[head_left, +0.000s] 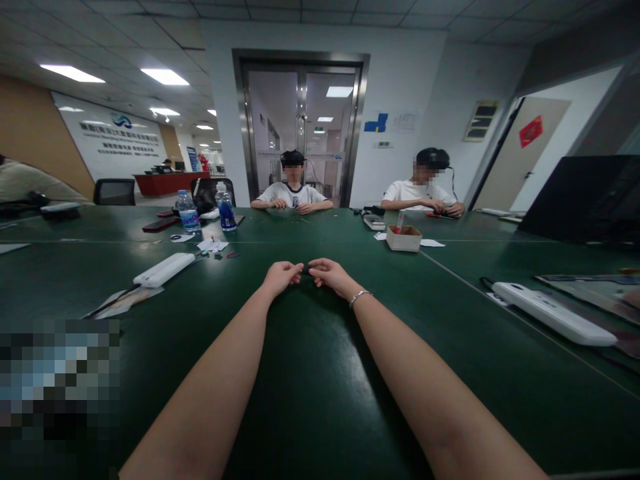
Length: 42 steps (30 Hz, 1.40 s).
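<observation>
Stretching both arms over the green table (320, 400), we pinch a small dark piece (305, 270) between left hand (281, 275) and right hand (327, 274), fingers closed on its ends to steady it mid-table, far from every edge.

Office meeting room. Large dark green table (310, 373), glossy, reflecting ceiling light. White wall (410, 73) at the far side, with a steel-framed double glass door (301, 127) at centre. Grid ceiling (150, 27) with lit rectangular light panels (165, 77). Right: open doorway beside a beige door (530, 153) bearing a red diamond decoration (531, 131). Left: open office area, red reception counter (163, 183), white wall with company lettering (120, 141), wood-toned panel (35, 133). Black office chair (114, 192) at the table's left edge.
</observation>
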Each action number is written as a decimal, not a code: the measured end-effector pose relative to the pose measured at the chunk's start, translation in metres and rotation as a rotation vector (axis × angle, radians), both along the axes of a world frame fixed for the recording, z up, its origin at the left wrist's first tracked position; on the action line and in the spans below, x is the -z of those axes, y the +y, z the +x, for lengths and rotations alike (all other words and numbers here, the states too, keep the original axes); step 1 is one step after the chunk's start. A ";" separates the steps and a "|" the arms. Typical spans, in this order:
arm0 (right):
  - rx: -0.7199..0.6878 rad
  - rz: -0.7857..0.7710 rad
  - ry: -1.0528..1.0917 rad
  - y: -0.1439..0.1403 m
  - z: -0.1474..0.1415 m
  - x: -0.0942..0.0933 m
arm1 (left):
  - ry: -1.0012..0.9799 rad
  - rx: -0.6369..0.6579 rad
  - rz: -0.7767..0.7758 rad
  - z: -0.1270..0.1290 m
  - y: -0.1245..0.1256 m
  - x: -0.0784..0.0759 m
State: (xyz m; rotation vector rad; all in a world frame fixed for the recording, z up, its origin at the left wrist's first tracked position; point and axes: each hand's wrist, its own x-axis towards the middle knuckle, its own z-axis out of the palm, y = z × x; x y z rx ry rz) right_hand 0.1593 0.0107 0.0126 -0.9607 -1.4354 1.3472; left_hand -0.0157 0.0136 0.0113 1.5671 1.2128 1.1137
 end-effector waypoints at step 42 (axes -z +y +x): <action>0.034 -0.071 -0.030 -0.004 -0.005 -0.007 | -0.015 -0.005 0.049 0.005 -0.007 -0.007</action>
